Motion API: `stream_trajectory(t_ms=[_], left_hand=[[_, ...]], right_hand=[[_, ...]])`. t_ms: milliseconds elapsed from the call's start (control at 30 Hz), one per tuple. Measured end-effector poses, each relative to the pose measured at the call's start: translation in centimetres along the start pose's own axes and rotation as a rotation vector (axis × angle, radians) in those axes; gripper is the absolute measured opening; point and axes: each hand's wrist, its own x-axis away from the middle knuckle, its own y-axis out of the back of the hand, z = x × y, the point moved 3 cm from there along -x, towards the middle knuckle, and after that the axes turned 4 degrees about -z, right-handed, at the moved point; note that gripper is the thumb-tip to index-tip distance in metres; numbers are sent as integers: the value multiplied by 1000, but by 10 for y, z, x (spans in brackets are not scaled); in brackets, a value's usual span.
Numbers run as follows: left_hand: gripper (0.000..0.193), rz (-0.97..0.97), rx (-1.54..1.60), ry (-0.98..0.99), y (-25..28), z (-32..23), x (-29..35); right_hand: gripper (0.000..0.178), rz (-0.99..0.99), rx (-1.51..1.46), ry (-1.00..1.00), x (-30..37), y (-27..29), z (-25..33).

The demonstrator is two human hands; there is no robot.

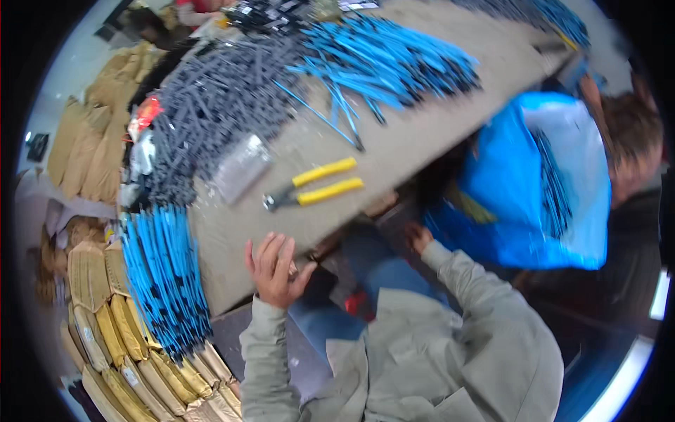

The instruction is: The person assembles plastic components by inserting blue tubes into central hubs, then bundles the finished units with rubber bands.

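My left hand (pixel 276 273) is at the near edge of the table (pixel 394 151), fingers stretched and apart, holding nothing I can see. Just beyond it lie yellow-handled pliers (pixel 315 184), their dark jaws toward the left. Low by my lap, beside a big blue plastic bag (pixel 500 151), is my right hand (pixel 420 238). Its fingers are small and blurred, so any grip is unclear. Inside the bag stand thin blue sticks (pixel 554 186). A clear plastic pouch (pixel 241 169) rests left of the pliers.
Dark grey small parts (pixel 221 98) are heaped on the table's left. Blue sticks with black ends (pixel 394 60) are piled at the back. Another blue bundle (pixel 165 274) lies at the left edge, above stacked brown-yellow packages (pixel 133 352). Another person (pixel 197 10) is at the far side.
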Motion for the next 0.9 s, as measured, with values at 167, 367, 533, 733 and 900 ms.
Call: stream_trajectory(t_ms=[167,367,533,733,900], left_hand=[[21,-23,305,-240,-67,-87,-1],[20,146,417,-62,-79,-94,46],[49,392,92,505,-99,-11,180],[99,75,131,1662,-96,18,287],[104,82,132,1673,-98,23,275]], right_hand=[[16,276,318,593,103,73,170],[16,385,536,768,81,76,157],[24,324,156,212,-99,15,49],[47,-106,338,694,-201,-51,42],[43,-69,336,663,-229,-102,51]])
